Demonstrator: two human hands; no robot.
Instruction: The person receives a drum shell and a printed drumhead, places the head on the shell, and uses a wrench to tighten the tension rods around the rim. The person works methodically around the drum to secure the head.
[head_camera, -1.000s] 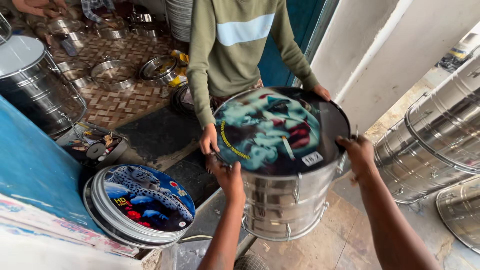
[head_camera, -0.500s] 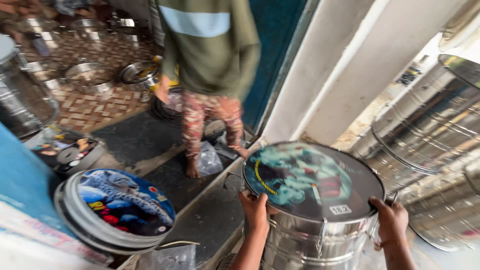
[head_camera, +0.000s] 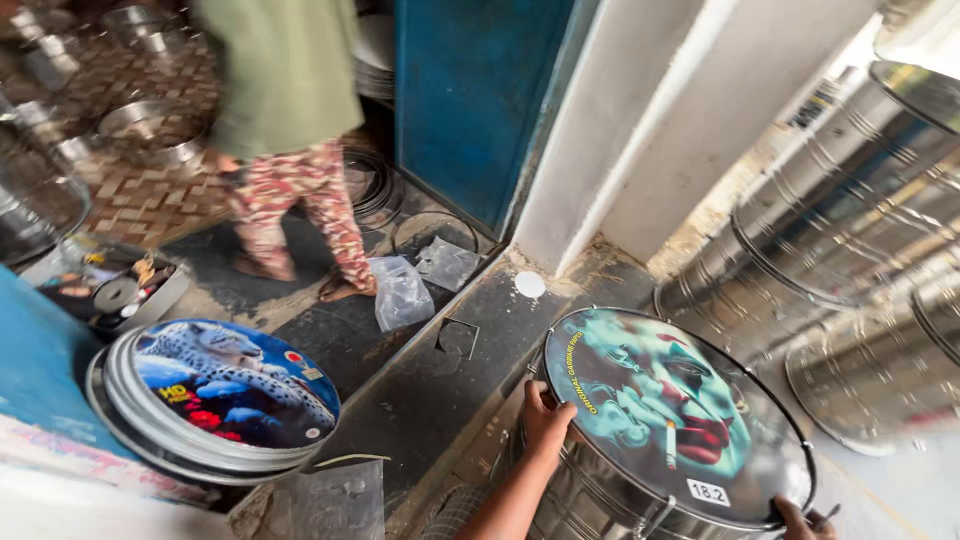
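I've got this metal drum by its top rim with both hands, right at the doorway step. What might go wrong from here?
1. Grip: the right hand holds the drum only at the frame's lower edge, and the left hand only at the rim, so it may tip.
2. Footing: plastic bags lie on the dark step beside you, a likely slip.
3. Another person walks close ahead; a collision is possible.

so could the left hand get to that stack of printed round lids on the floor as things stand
Probably not right away: the left hand is gripping the drum's rim, though nothing lies between it and the stack of lids.
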